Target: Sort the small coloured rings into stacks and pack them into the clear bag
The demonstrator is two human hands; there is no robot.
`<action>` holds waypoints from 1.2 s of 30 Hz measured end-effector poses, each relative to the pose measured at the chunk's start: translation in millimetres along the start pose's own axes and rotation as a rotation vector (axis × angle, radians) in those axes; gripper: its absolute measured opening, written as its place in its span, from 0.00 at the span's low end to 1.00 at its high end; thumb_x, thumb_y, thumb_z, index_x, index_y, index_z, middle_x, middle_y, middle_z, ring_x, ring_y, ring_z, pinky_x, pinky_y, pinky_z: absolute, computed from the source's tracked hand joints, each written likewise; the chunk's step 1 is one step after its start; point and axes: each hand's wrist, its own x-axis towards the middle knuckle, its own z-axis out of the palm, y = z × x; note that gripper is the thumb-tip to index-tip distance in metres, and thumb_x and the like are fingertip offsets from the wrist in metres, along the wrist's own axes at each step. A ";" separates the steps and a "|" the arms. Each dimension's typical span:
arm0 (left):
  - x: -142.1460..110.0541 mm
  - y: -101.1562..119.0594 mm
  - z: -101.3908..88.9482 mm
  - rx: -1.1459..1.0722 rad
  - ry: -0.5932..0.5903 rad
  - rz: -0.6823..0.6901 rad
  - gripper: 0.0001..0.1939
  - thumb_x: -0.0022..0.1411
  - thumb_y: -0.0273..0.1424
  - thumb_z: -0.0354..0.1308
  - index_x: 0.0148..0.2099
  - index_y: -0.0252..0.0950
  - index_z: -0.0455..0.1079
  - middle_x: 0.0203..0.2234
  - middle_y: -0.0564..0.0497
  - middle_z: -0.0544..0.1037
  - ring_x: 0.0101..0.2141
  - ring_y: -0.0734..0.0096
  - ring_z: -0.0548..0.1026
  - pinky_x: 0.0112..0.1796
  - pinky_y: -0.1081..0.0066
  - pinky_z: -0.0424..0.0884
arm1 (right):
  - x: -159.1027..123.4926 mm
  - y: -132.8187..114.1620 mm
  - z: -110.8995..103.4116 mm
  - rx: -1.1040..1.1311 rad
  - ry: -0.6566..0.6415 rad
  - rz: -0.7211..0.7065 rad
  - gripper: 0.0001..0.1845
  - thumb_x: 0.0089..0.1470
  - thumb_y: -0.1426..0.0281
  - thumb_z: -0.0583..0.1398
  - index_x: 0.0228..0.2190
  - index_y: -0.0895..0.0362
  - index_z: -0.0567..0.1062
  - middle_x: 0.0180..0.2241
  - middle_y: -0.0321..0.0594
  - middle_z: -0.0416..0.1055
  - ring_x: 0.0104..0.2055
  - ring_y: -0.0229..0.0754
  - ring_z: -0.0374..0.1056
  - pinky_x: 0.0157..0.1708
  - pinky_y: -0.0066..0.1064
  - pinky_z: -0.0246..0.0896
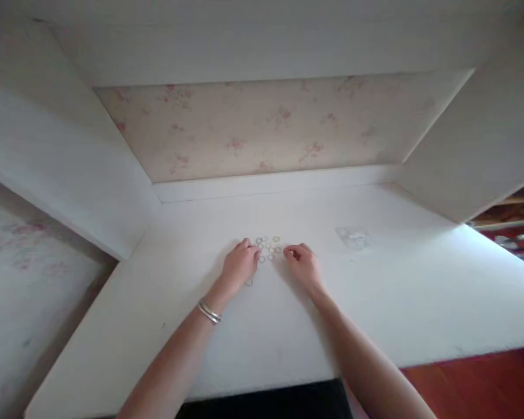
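A cluster of several small thin rings [271,257] lies on the white desk [288,215] between my hands. One yellowish ring [276,241] is at the cluster's far side. My left hand [241,265] rests at the left edge of the cluster, its fingers curled and closed at the tips against or beside the rings. Partly behind the left hand's near side is a lone ring [249,284]. My right hand [303,266] is at the cluster's right edge, thumb and forefinger pinched together. Whatever either hand's fingertips hold is too small to tell.
A clear plastic bag [353,237] lies flat to the right of my right hand. White side panels [82,145] stand left and right, and a floral-papered wall [253,128] closes the back. A silver bracelet [209,312] circles my left wrist.
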 end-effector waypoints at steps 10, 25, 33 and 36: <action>14.8 2.0 -12.0 0.112 -0.169 0.062 0.16 0.66 0.33 0.43 0.37 0.37 0.71 0.38 0.47 0.70 0.35 0.70 0.72 0.35 0.72 0.67 | 0.5 -1.8 3.0 -0.068 -0.008 -0.019 0.13 0.53 0.63 0.54 0.30 0.53 0.77 0.28 0.36 0.69 0.29 0.36 0.64 0.32 0.28 0.56; 25.9 6.2 -14.1 0.107 -0.222 0.145 0.11 0.62 0.23 0.46 0.38 0.35 0.70 0.40 0.45 0.69 0.33 0.70 0.74 0.33 0.72 0.68 | 3.5 5.1 2.9 -0.074 -0.014 -0.046 0.13 0.53 0.63 0.54 0.30 0.52 0.77 0.29 0.36 0.69 0.29 0.37 0.65 0.33 0.28 0.57; -0.5 -9.5 -16.4 -0.097 -0.002 0.138 0.10 0.67 0.32 0.45 0.42 0.38 0.67 0.40 0.50 0.67 0.34 0.74 0.73 0.37 0.73 0.68 | 4.0 6.6 4.0 -0.146 -0.055 -0.046 0.13 0.54 0.64 0.53 0.33 0.51 0.77 0.31 0.36 0.70 0.31 0.36 0.65 0.33 0.28 0.56; -23.2 -15.1 -15.5 -0.163 0.034 0.154 0.10 0.67 0.32 0.44 0.41 0.38 0.67 0.39 0.51 0.67 0.35 0.74 0.73 0.37 0.73 0.69 | 2.3 5.7 2.6 -0.210 -0.092 -0.067 0.13 0.55 0.64 0.53 0.37 0.50 0.76 0.34 0.36 0.70 0.32 0.36 0.66 0.35 0.29 0.56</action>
